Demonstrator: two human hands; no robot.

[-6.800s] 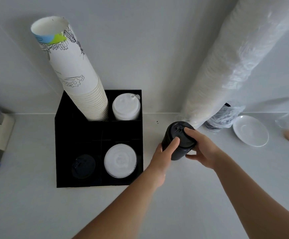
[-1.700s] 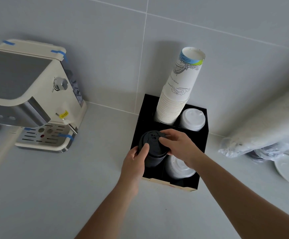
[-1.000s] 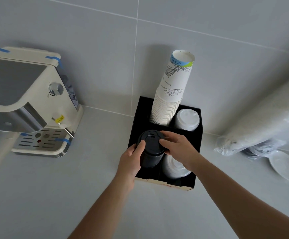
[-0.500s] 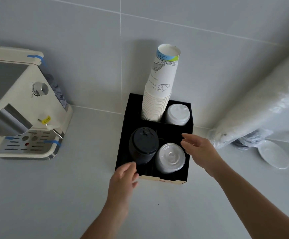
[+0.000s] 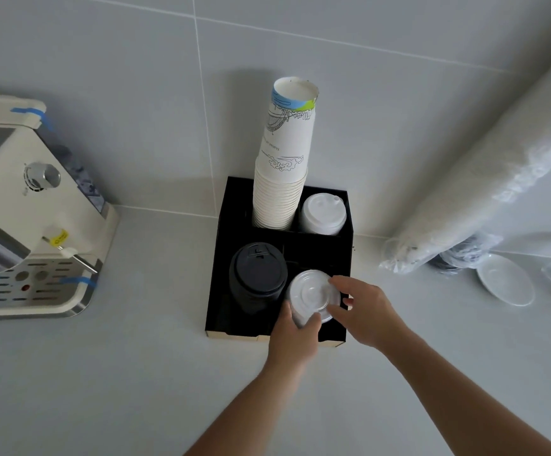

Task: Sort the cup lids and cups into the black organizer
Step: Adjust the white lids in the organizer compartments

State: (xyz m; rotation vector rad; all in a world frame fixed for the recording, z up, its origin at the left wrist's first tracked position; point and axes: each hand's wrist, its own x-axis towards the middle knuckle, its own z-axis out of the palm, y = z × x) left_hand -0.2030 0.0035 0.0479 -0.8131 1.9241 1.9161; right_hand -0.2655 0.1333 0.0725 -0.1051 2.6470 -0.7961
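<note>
The black organizer (image 5: pixel 228 218) stands against the tiled wall. Its back left compartment holds a tall stack of printed paper cups (image 5: pixel 284 166); the back right holds white domed lids (image 5: pixel 323 210). A stack of black lids (image 5: pixel 257 278) fills the front left compartment. In the front right sits a stack of clear flat lids (image 5: pixel 310 292). My left hand (image 5: pixel 295 337) grips that stack at its near edge, thumb and fingers on the rim. My right hand (image 5: pixel 363 311) holds its right side, fingertips on the top lid.
A cream espresso machine (image 5: pixel 34 232) stands to the left on the counter. At the right, a long plastic-wrapped sleeve of cups (image 5: pixel 484 179) leans on the wall, with a white saucer (image 5: pixel 504 279) and a bagged bundle beside its foot.
Both hands let go of the black lid stack, now resting in the front left compartment. They have moved right and closed on the clear flat lids in the front right compartment.
</note>
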